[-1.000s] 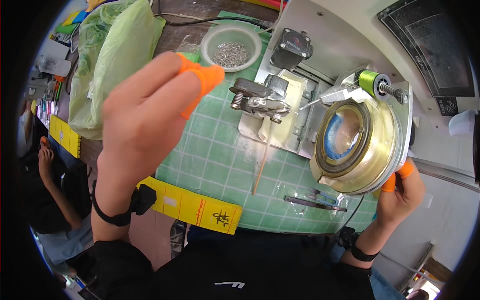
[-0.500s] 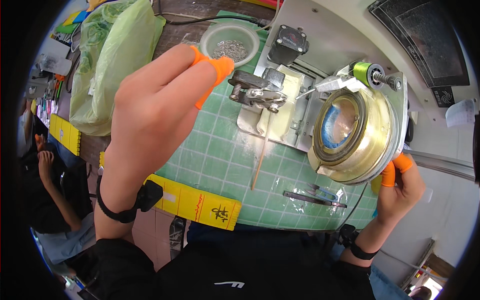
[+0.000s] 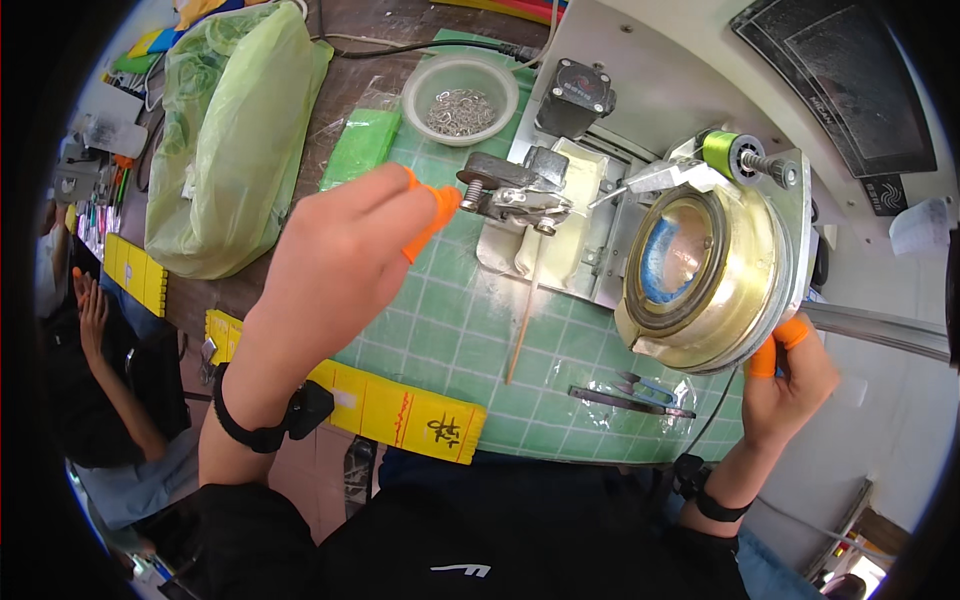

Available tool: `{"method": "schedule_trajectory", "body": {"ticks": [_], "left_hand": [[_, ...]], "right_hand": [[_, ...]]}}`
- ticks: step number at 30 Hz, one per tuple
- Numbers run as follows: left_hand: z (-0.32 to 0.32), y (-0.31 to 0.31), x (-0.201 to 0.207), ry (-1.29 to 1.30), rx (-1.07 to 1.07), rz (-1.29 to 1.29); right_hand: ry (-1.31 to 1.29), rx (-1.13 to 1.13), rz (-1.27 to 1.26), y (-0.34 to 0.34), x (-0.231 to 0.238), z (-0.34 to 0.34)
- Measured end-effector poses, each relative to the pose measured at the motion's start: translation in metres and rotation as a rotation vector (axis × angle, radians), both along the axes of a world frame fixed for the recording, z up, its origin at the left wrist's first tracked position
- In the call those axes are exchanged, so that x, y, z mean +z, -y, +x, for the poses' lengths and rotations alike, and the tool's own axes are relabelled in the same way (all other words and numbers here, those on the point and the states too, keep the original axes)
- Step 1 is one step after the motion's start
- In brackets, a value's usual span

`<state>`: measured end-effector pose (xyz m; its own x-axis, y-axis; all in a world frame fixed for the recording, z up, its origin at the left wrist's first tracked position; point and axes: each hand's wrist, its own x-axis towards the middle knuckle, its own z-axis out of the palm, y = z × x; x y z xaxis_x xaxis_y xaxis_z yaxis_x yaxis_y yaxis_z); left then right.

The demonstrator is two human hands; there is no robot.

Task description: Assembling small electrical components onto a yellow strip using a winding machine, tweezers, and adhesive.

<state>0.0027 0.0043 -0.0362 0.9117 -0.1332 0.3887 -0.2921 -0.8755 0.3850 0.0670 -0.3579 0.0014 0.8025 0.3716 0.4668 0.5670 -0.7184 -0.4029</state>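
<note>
My left hand (image 3: 340, 255), with orange finger cots, is closed in a pinch. Its fingertips meet the spring end of a small metal clamp (image 3: 515, 190); whatever lies between them is hidden. From the clamp a thin brown stick (image 3: 521, 330) extends toward me over the green cutting mat (image 3: 450, 325). At the right, a golden round drum (image 3: 745, 285) with a clear, blue-edged centre is mounted on the machine. My right hand (image 3: 795, 390), also in orange finger cots, has its fingers bent together at the drum's lower edge. The drum partly covers those fingertips.
A bowl (image 3: 412, 100) of small metal pieces stands at the back beside a green packet (image 3: 360, 148). Tweezers (image 3: 630, 400) lie near the front edge. A spool of green thread (image 3: 722, 152) sits above the drum. Left are a yellow-green bag (image 3: 235, 150) and a co-worker's hands (image 3: 92, 310).
My left hand has come down toward me, and its fingertips now meet the clamp's spring end. The green packet behind it has come into sight. My right hand has shifted slightly left and down.
</note>
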Motion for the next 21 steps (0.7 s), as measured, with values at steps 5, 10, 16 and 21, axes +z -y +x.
{"method": "schedule_trajectory", "body": {"ticks": [5,10,16,21], "left_hand": [[0.022,0.003,0.013,0.008,0.006,-0.217],[0.01,0.0,0.013,-0.196,0.102,-0.365],[0.001,-0.025,-0.003,-0.173,-0.015,-0.246],[-0.004,-0.031,-0.005,-0.166,0.017,-0.216]], "right_hand": [[-0.095,-0.179,0.116,0.027,0.003,0.0],[-0.002,-0.234,-0.078,0.062,0.014,-0.004],[0.095,-0.262,-0.116,0.098,0.006,-0.005],[0.062,-0.228,-0.08,0.112,-0.002,-0.002]]}}
